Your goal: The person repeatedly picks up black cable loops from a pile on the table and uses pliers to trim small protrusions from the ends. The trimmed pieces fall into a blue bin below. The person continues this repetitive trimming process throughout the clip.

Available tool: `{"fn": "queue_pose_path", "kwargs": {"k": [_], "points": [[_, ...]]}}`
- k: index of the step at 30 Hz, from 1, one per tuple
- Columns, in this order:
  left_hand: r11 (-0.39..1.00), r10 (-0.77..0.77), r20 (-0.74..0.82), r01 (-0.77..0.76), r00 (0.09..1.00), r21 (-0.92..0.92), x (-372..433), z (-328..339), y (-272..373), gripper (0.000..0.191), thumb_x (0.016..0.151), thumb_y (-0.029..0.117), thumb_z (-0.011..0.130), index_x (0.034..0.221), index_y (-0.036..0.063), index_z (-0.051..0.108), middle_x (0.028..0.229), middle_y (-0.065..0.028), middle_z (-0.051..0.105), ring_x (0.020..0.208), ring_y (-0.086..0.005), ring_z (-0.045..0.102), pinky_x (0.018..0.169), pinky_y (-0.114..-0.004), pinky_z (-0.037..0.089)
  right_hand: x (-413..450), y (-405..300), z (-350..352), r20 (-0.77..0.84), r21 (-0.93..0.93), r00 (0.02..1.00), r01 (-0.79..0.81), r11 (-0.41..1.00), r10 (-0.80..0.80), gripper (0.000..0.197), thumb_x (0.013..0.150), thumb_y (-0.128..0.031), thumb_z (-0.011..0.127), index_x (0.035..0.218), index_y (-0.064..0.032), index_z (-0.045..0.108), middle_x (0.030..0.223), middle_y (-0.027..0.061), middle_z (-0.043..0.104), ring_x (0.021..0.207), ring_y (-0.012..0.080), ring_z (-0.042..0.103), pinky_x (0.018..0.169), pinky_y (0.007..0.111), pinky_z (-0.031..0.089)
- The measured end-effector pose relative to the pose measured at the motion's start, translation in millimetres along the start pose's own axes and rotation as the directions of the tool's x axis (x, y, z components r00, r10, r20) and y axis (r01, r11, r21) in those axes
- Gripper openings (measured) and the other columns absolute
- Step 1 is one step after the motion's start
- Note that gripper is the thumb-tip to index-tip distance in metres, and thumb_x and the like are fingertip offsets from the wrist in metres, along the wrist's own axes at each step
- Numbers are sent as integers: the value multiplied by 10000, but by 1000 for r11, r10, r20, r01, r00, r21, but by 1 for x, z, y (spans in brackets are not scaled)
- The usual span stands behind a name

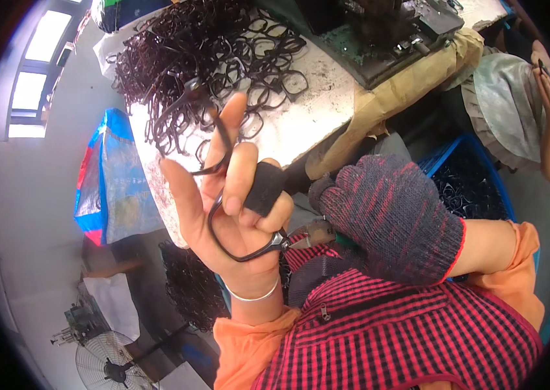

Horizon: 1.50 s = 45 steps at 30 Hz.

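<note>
My bare left hand (pixel 243 214) is raised before my chest, its curled fingers gripping a black eyeglass frame (pixel 212 229). One finger wears a black cover (pixel 265 187). The upper part of the frame passes over my index finger and looks blurred against the table behind. My right hand (pixel 382 219), in a dark grey knitted glove with red flecks, is closed around a plier-like metal hand tool (pixel 315 234). A bit of green handle shows under the glove. The tool's jaws meet the hinge end of the frame, beside my left palm.
Many black eyeglass frames (pixel 182 58) lie heaped on the white tabletop (pixel 324 114). A dark machine (pixel 377 63) stands at the table's right. A blue crate (pixel 504 195) holds more frames. Another person (pixel 509 97) sits at right. A woven bag (pixel 128 200) and a fan (pixel 115 370) are at left.
</note>
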<state>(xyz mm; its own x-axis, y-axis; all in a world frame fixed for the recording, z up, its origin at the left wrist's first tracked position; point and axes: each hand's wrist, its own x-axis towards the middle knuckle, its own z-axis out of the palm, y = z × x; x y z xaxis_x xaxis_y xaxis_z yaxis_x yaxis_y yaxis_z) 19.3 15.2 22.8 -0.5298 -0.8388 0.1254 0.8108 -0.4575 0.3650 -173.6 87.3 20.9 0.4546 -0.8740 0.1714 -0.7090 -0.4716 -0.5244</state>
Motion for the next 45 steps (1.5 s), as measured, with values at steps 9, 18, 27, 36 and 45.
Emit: {"fn": "queue_pose_path", "kwargs": {"k": [9, 18, 27, 36, 45], "points": [[976, -211, -85, 214, 974, 34, -1, 3, -3, 809, 1078, 547, 397, 1557, -85, 238, 773, 10, 410, 595, -82, 333, 541, -258, 324, 7, 1, -14, 128, -198, 992, 33, 980, -7, 256, 841, -271, 760, 991, -85, 667, 876, 137, 686, 808, 373, 682, 658, 457, 534], [960, -258, -42, 251, 965, -125, -2, -6, -10, 832, 1060, 545, 451, 1579, -58, 207, 761, 19, 394, 628, -93, 329, 537, -269, 297, 4, 12, 7, 140, -46, 990, -17, 999, 23, 274, 846, -301, 756, 991, -85, 672, 885, 147, 690, 827, 368, 690, 678, 447, 538], [996, 92, 47, -92, 995, -15, -1, -1, -9, 832, 1020, 496, 586, 1565, -49, 273, 699, 27, 405, 580, -75, 346, 466, -229, 281, -5, -2, 11, -8, 284, 996, -86, 955, 92, 327, 817, -267, 798, 1029, -62, 657, 886, 129, 670, 837, 353, 676, 719, 454, 517], [758, 478, 225, -528, 849, 382, -9, 6, -28, 928, 986, 591, 574, 1579, -32, 226, 679, 31, 391, 560, -50, 330, 463, -228, 295, -1, -13, 12, 102, 204, 971, -233, 951, 216, 310, 850, -273, 781, 1024, -63, 633, 882, 140, 666, 858, 342, 681, 750, 449, 517], [285, 390, 111, -234, 914, 930, -82, -34, 39, 804, 1001, 429, 616, 1533, -89, 306, 714, 46, 450, 570, -53, 383, 499, -207, 327, -24, 29, 41, 388, 911, 915, -400, 106, 113, 491, 954, -328, 706, 1296, -3, 571, 984, 152, 737, 867, 232, 727, 802, 324, 556]]}}
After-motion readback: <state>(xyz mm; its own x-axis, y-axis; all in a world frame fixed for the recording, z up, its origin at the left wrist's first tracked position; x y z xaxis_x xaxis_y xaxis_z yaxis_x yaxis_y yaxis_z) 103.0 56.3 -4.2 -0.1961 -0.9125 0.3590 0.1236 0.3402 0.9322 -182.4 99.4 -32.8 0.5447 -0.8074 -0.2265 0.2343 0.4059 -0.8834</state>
